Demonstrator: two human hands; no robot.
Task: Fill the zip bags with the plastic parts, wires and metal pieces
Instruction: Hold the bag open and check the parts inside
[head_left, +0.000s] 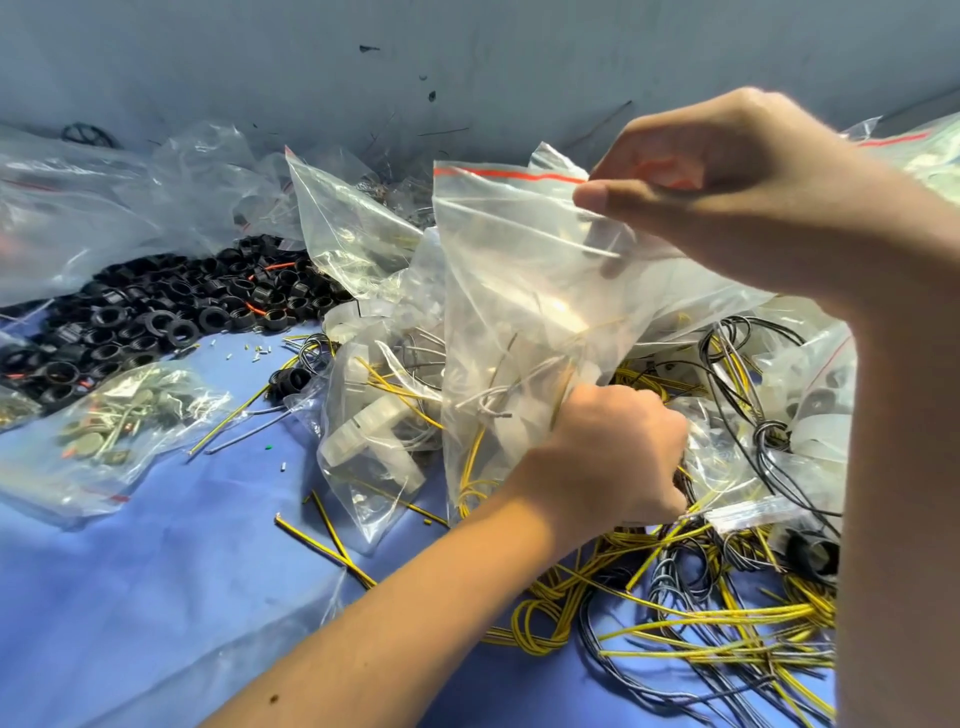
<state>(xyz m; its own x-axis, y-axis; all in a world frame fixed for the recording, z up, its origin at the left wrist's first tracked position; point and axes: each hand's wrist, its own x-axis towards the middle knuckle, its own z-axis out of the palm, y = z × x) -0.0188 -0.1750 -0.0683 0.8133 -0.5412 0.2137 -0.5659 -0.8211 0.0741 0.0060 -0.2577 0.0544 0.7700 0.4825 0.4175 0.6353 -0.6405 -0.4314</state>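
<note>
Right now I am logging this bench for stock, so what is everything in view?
held bag: one, clear with red strip, centre, raised
other bags: several, clear, back and centre
metal-piece bag: one, clear, left
rings: many, black, heaped left
white parts: several, whitish, in centre bag
wires: many, yellow, black, grey, lower right
cloth: one, blue, underneath
right hand: pinches held bag's top
left hand: grips wires below it
</note>
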